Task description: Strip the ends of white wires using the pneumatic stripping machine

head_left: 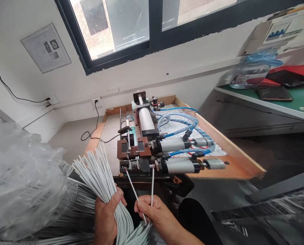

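A thick bundle of pale grey-white wires (100, 177) is gripped in my left hand (107, 212), its cut ends fanning up and to the left. My right hand (154, 211) is closed, pinching a wire (132, 185) whose two ends point up in a V. One of these ends has a small reddish tip. Both ends reach the front edge of a pneumatic machine (141, 165) with dark metal blocks and silver cylinders; whether they touch it I cannot tell. Lower down, the bundle bends to the right beneath my right hand.
The machine sits in a shallow wooden tray (237, 156) with blue air hoses (190, 127). Clear plastic bagging (26, 183) and more wires lie at left. On the right, a green-topped table (298, 103) holds a phone (274, 93) and a large plastic bottle (251, 73).
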Demonstrator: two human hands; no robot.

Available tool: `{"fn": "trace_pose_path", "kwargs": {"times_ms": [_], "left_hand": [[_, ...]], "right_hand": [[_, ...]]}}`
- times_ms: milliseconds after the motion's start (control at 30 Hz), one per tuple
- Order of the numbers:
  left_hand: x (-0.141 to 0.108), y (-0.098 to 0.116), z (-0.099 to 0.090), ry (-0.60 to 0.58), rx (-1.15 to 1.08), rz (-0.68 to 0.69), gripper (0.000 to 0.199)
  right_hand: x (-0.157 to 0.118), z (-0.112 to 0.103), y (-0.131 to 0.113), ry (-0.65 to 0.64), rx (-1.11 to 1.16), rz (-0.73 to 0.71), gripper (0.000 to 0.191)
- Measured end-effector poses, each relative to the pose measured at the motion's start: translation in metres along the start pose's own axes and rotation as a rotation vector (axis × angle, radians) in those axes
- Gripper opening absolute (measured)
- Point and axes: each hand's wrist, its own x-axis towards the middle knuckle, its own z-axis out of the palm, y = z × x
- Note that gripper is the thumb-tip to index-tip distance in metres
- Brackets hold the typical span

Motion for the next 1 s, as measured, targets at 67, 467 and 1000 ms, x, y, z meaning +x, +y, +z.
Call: {"fn": "trace_pose_path", "kwargs": {"times_ms": [67,467,1000], "left_hand": [[0.001,0.001,-0.001,-0.086,-0.022,-0.019,0.015],[0.0,0.009,-0.001,-0.097,-0.073,0.034,0.011],[0.014,0.003,-0.01,0.061,-0.201,-0.037,0.016]], "right_hand": [[-0.004,-0.001,0.001,-0.035,-0.007,0.036,0.034],[-0.015,-0.002,0.002,-0.165,-0.136,0.128,0.041],[-0.004,0.0,-0.007,-0.045,-0.077,-0.016,0.037]]}}
